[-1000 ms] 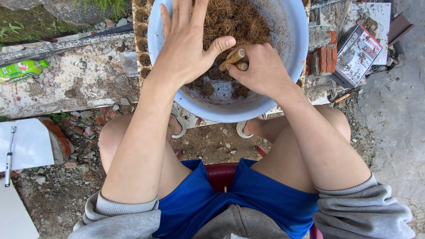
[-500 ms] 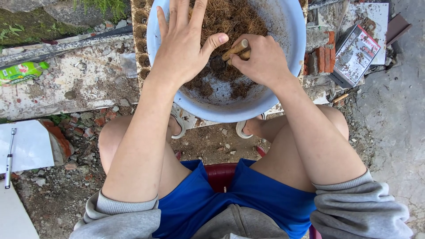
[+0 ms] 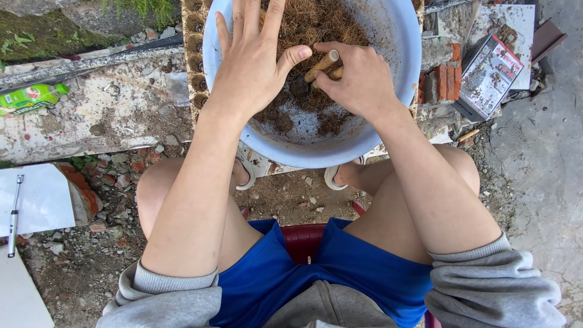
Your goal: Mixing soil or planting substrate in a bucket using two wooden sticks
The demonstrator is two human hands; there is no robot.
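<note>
Right hand (image 3: 358, 79) gripping short wooden sticks (image 3: 323, 65) over coconut fibre (image 3: 316, 24) in pale blue basin (image 3: 401, 73), my left hand (image 3: 252, 61) spread flat on it; most fibre looks unworked.

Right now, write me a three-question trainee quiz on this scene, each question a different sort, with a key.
1. True or false: the right hand grips short tan sticks over the pale blue basin.
2. Multiple choice: the left hand is A) clenched in a fist, B) spread flat on the brown fibre, C) holding the pen.
3. Fill in: the green packet lies on the person's ____ side.

Key: 1 true; 2 B; 3 left.
</note>
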